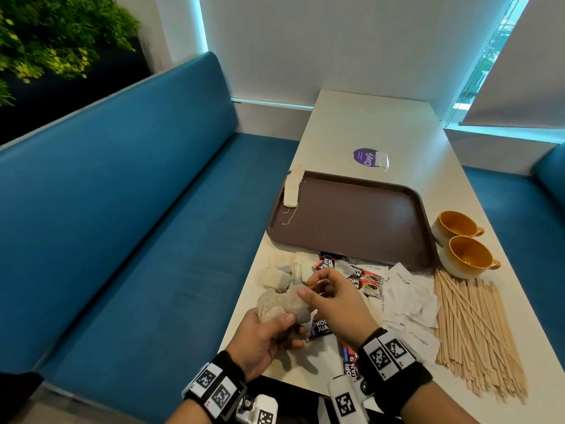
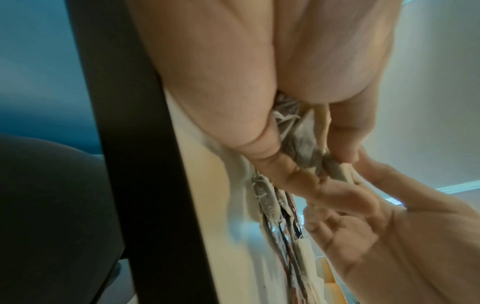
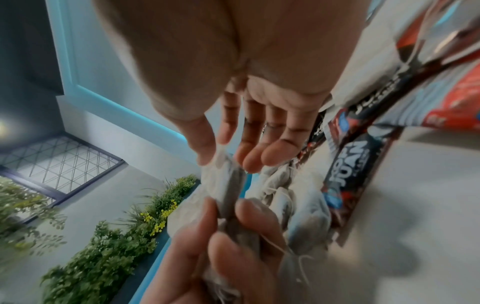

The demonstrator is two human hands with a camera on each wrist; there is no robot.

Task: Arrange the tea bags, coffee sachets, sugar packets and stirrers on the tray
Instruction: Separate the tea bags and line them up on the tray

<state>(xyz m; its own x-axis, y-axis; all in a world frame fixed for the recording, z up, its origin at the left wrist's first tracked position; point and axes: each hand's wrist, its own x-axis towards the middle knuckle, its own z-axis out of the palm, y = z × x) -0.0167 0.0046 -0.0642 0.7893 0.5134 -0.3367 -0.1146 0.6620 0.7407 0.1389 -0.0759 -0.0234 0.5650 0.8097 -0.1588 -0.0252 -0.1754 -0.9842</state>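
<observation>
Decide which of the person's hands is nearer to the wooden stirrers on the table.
Right. The right hand works over the sachets, just left of the wooden stirrers; the left hand holds tea bags at the table's opposite edge.

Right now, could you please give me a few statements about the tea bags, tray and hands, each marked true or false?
1. The left hand grips a bunch of tea bags. True.
2. The tray holds coffee sachets. False: only a short row of tea bags lies at its far left edge.
3. The stirrers lie on the table right of the sugar packets. True.
4. The right hand holds a cup. False: it pinches a tea bag.
</observation>
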